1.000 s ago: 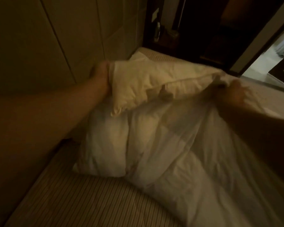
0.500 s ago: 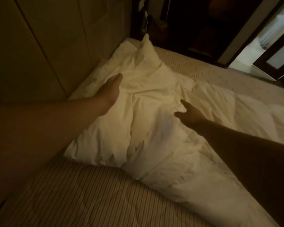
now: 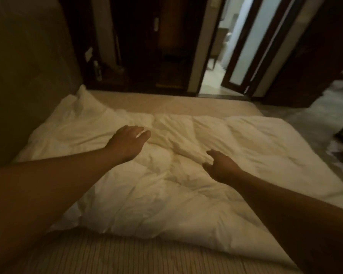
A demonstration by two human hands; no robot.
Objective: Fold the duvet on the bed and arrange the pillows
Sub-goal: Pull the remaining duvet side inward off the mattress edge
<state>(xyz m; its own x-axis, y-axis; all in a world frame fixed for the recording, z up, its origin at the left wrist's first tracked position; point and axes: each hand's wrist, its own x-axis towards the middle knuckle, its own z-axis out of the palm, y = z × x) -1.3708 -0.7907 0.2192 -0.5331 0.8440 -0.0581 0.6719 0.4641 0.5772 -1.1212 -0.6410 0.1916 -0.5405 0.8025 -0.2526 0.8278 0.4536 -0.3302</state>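
Note:
A white, crumpled duvet (image 3: 246,151) lies folded across the middle of the bed, its surface full of creases. My left hand (image 3: 127,142) hovers over or rests on the duvet's left-centre with fingers stretched forward and holds nothing. To its right, my right hand (image 3: 220,168) sits just above the duvet with fingers loosely spread, gripping nothing. No pillow can be made out apart from the duvet.
The striped beige mattress (image 3: 127,254) shows bare in front of and behind the duvet. A padded wall (image 3: 28,86) runs along the bed's left side. Dark wooden furniture (image 3: 143,56) stands past the far edge, with a lit doorway (image 3: 216,66) beside it. Floor lies to the right.
Both hands let go of the duvet edge they held up a second ago; the duvet now lies flat. The hands moved toward its middle and the view swung right.

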